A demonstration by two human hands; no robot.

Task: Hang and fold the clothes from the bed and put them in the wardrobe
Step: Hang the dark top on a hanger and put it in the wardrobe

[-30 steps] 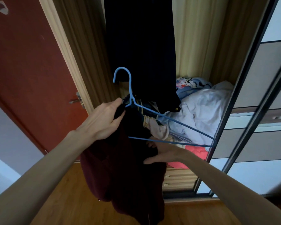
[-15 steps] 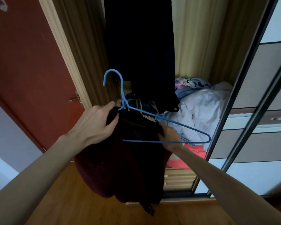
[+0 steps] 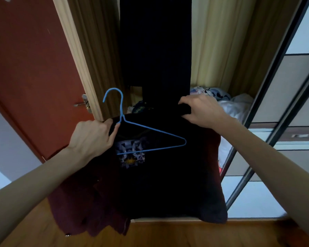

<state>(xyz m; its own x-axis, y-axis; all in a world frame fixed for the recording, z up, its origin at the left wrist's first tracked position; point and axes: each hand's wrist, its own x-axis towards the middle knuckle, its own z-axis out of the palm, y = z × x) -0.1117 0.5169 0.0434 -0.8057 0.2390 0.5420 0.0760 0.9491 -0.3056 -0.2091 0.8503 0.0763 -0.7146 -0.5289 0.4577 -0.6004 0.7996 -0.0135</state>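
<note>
I hold a black T-shirt [image 3: 168, 175] with a pale printed graphic spread out in front of the open wardrobe. My left hand [image 3: 93, 138] grips its left shoulder together with the neck of a blue wire hanger [image 3: 146, 138], which lies across the shirt's front with its hook pointing up. My right hand [image 3: 202, 111] grips the shirt's right shoulder. A dark red garment [image 3: 82, 211] hangs below my left forearm, partly behind the black shirt.
A long dark garment [image 3: 155, 50] hangs inside the wardrobe [image 3: 221, 41] straight ahead. Crumpled pale clothes [image 3: 235, 107] lie on its floor at right. A red-brown door [image 3: 30, 65] stands at left, sliding wardrobe doors [image 3: 282, 97] at right, wooden floor [image 3: 185, 234] below.
My right hand moved up from under the hanger to the shirt's right shoulder. The black shirt is now pulled wide and flat, with its print showing.
</note>
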